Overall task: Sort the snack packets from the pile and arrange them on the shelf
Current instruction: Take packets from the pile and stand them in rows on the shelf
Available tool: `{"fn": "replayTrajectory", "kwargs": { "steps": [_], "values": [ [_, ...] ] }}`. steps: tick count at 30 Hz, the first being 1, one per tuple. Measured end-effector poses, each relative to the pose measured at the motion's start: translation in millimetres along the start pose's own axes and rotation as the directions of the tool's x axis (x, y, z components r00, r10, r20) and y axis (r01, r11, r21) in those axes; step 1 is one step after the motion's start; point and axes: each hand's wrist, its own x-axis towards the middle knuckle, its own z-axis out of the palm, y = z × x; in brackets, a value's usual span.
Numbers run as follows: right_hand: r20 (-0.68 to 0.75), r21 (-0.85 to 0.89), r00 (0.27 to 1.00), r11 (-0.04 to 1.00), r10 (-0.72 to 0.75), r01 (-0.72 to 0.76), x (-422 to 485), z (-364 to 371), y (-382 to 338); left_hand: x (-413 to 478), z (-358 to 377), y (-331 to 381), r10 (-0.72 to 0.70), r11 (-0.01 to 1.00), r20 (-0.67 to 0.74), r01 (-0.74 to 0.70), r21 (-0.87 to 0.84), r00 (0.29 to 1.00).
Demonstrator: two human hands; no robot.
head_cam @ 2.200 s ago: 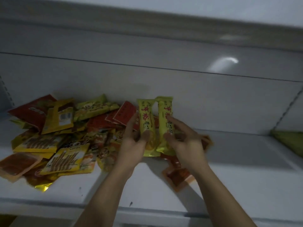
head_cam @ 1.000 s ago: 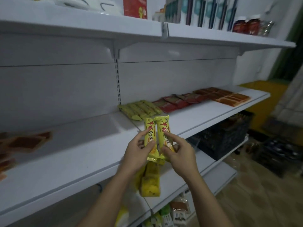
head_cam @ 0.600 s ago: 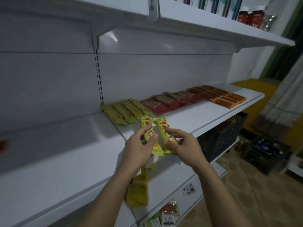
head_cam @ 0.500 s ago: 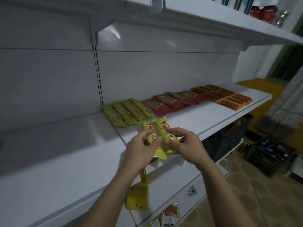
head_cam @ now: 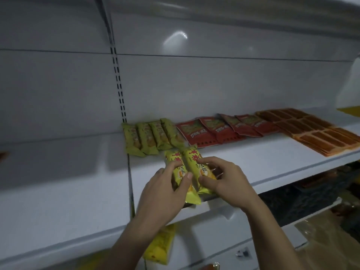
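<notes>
The two yellow packets [head_cam: 187, 168] are judged light, soft and crinkly, with slick film wrappers that can slide against each other. Best hold: pinch each across its middle, or by the crimped end seal, with light pressure so the contents are not crushed.

Appearance: both packets are long and narrow, yellow, with red characters near the top and an orange-yellow picture lower down. They lie side by side, touching along their long edges.

Hand state: the left hand [head_cam: 165, 193] grips the left packet, thumb on its face and fingers behind. The right hand [head_cam: 226, 182] grips the right packet, thumb low on its face and fingers curled over its far edge.

Location: the packets are at the front of the white shelf [head_cam: 263, 164], just in front of a row of green packets [head_cam: 150, 136]. Whether they already rest on the shelf cannot be determined. Red packets [head_cam: 220, 128] and flat orange packets [head_cam: 315, 129] continue the row to the right.
</notes>
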Motion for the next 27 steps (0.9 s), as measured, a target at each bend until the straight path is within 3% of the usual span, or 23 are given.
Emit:
{"fn": "replayTrajectory", "kwargs": {
  "steps": [5, 10, 20, 27],
  "values": [
    [0.05, 0.094, 0.993, 0.99, -0.106, 0.101, 14.2, -11.4, 13.2, 0.0, 12.9, 13.1, -0.075, 0.997, -0.166, 0.077, 0.007, 0.983],
    [-0.025, 0.152, 0.985, 0.973, -0.171, 0.173, 19.9, -15.3, 22.5, 1.1, 16.4, 20.7, -0.078, 0.995, -0.253, 0.089, 0.033, 0.964],
    [0.014, 0.011, 0.973, 0.973, -0.229, 0.229, 31.0, 6.2, 26.1, 7.5, 26.6, 14.5, -0.094, 0.981, -0.223, 0.129, 0.148, 0.97],
    [0.003, 0.026, 0.975, 0.975, -0.222, 0.221, 28.6, 10.6, 40.2, -4.0, 29.9, 10.2, -0.065, 0.978, -0.273, 0.116, 0.175, 0.96]
  ]
}}
